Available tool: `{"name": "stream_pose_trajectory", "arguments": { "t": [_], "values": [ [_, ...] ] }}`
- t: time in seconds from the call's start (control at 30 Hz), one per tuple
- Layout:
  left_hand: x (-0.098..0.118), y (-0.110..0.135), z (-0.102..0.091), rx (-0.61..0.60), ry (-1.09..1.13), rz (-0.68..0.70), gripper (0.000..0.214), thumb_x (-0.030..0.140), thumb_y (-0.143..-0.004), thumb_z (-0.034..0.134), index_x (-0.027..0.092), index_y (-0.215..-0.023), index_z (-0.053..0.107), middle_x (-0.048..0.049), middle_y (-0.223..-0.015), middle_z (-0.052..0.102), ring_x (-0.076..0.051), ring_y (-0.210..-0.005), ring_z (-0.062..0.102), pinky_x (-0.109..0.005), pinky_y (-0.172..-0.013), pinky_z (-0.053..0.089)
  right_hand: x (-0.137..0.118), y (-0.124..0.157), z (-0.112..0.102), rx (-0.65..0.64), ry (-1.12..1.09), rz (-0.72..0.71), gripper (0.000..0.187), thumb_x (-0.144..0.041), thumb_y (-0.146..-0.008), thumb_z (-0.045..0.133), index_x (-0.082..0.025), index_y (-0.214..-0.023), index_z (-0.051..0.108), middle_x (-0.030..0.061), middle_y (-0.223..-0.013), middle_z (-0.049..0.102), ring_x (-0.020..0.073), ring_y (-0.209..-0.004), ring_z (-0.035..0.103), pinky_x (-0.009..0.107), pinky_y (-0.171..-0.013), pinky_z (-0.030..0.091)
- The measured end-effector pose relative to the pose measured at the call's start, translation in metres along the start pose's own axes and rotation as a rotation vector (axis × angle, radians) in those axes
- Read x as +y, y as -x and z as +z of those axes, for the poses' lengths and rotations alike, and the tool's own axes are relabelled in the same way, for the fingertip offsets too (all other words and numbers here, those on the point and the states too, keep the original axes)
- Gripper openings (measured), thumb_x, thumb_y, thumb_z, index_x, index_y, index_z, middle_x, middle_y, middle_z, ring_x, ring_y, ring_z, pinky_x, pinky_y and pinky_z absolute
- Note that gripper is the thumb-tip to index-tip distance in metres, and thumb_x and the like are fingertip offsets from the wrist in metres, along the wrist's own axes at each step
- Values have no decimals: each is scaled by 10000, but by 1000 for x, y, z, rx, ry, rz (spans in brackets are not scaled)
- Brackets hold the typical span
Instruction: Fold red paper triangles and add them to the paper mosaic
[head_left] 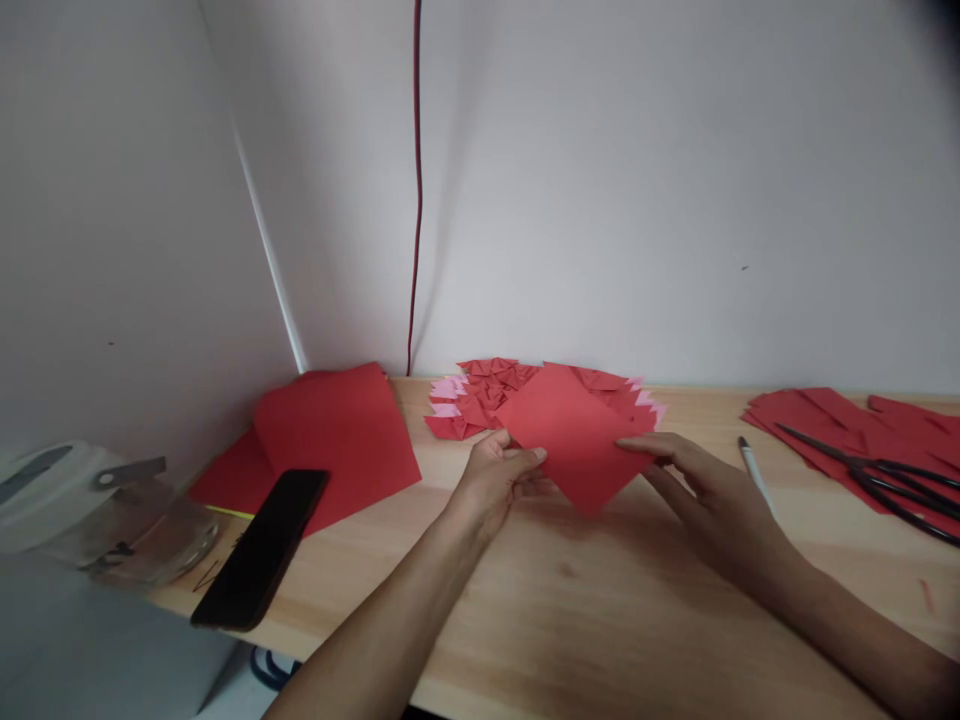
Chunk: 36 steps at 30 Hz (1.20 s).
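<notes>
A square sheet of red paper [574, 435] is held up above the table, one corner pointing down toward me. My left hand [499, 475] pinches its left corner, thumb on the near face and the other fingers behind. At the right corner, my right hand [694, 480] grips the sheet, with a finger laid on its face and the thumb below; the contact behind the paper is partly hidden. Behind the sheet, against the wall, lie folded red paper pieces [495, 395] with pink pointed ends, partly covered by it.
Large red sheets [337, 430] lie at left, overlapped by a black phone [262, 550]. A clear jar [150, 530] with a white lid stands at the left edge. To the right are a white pen [757, 475], cut red paper [810, 425] and black scissors [892, 475].
</notes>
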<state>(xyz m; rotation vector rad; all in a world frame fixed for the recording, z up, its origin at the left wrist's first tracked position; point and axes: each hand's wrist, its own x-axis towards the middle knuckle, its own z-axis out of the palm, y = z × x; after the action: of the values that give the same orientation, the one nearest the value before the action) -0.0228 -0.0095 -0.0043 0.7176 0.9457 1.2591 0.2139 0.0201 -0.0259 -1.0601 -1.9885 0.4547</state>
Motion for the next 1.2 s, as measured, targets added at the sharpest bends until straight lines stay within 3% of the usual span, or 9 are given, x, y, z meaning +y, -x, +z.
{"name": "stream_pose_trajectory", "arguments": {
  "t": [0.17, 0.33, 0.57, 0.67, 0.77, 0.83, 0.93, 1.07, 1.2],
  "values": [
    [3, 1, 2, -75, 52, 44, 425, 306, -690, 810, 121, -1039, 653, -103, -948, 725, -162, -705, 676, -293, -651, 562, 0, 1, -5, 33, 14, -28, 233, -345, -943, 522, -336, -1091, 702, 37, -1111, 742, 244, -1034, 687, 424, -912, 538],
    [7, 1, -1, -7, 24, 95, 402, 299, -683, 813, 101, -1003, 671, -130, -986, 726, -173, -734, 671, -303, -653, 575, 6, 1, -3, -14, -40, -34, 223, -347, -940, 531, -325, -1068, 713, 44, -1100, 743, 247, -1029, 691, 437, -914, 544],
    [10, 6, 1, 53, -47, -3, 418, 236, -635, 805, 94, -1001, 661, -135, -940, 729, -200, -715, 686, -323, -627, 584, 7, -7, -3, -2, 93, -306, 207, -274, -900, 593, -347, -1008, 753, 74, -1157, 683, 267, -1062, 636, 433, -848, 530],
    [18, 16, -5, 34, -175, -69, 390, 227, -637, 781, 125, -980, 626, -114, -921, 720, -201, -685, 686, -329, -605, 578, 9, -6, -5, -44, 145, -399, 213, -271, -901, 602, -369, -983, 772, 59, -940, 716, 239, -847, 655, 392, -726, 511],
    [27, 42, -18, -28, -526, -188, 218, 299, -749, 691, 146, -850, 573, -92, -786, 694, -204, -624, 673, -329, -578, 550, 13, -4, -3, -204, 130, -451, 281, -266, -941, 531, -378, -1034, 771, 52, -933, 732, 224, -819, 666, 365, -704, 510],
    [31, 64, -26, 44, -930, -62, 204, 356, -846, 590, 164, -793, 542, -66, -670, 641, -205, -592, 630, -335, -564, 516, 15, -1, -1, -326, 103, -458, 334, -247, -958, 482, -384, -1095, 754, 54, -974, 738, 222, -866, 677, 359, -730, 526],
    [30, 92, -27, 137, -1414, 335, 242, 317, -894, 557, 152, -1072, 570, -117, -924, 656, -276, -904, 628, -456, -807, 513, 15, 1, 1, -464, 61, -429, 355, -238, -959, 470, -384, -1141, 739, 63, -1033, 737, 229, -930, 687, 368, -774, 548],
    [13, 94, -15, -271, -1632, 616, 526, 368, -841, 686, 185, -1302, 511, -173, -1358, 499, -322, -1254, 462, -469, -1010, 437, 14, 1, -1, -549, 15, -322, 330, -266, -948, 509, -390, -1158, 732, 58, -1108, 726, 238, -977, 693, 369, -810, 561],
    [-8, 70, -8, -423, -1861, 552, 135, 278, -888, 623, 150, -930, 617, -76, -954, 619, -249, -930, 558, -381, -817, 494, 14, 0, -5, -568, 2, -247, 289, -342, -945, 517, -375, -1088, 767, 61, -1085, 737, 246, -941, 706, 361, -782, 564]
  ]
}}
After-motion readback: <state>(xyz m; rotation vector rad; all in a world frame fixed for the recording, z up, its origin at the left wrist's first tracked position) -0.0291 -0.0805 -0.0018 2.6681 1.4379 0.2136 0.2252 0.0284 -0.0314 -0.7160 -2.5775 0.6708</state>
